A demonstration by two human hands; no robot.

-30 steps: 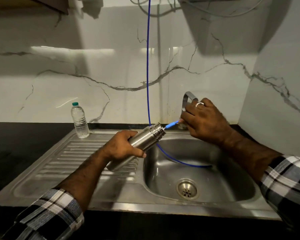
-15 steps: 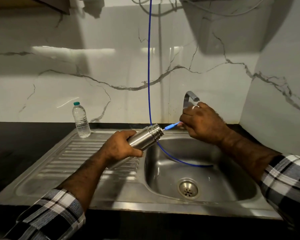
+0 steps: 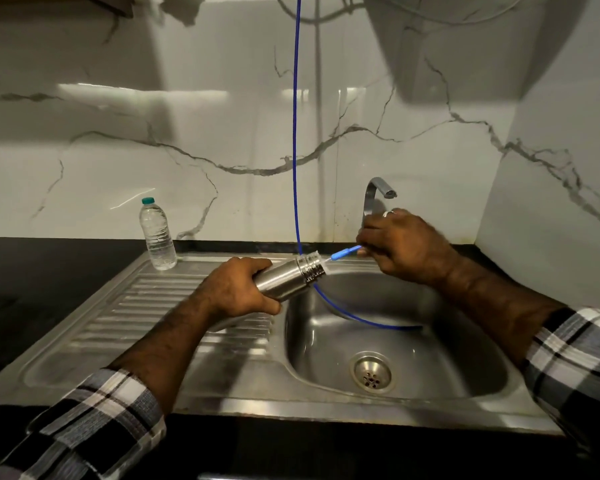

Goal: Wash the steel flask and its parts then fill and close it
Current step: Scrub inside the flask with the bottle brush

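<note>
A clear plastic water bottle (image 3: pixel 157 235) with a green cap is seen upright at the back left of the steel sink unit (image 3: pixel 118 327), on the ribbed drainboard; it appears filled nearly to the neck with clear liquid. The steel flask (image 3: pixel 288 279) is held tilted, close to horizontal, at the left edge of the basin (image 3: pixel 430 358), its threaded open mouth directed rightward; its contents cannot be seen. The left hand (image 3: pixel 238 289) is wrapped around the flask's lower body, fingers curled over the top and thumb beneath. A blue hose (image 3: pixel 294 133) is observed hanging down the marble wall, passing behind the flask mouth and looping through the basin. The basin contains only that loop and the drain (image 3: pixel 371 373). The blue-handled brush (image 3: pixel 343 253) is pinched in the right hand (image 3: pixel 402 245), fingers clenched on the handle; whitish bristles are noted at the flask mouth. The tap (image 3: pixel 374 197) stands behind the right hand.
</note>
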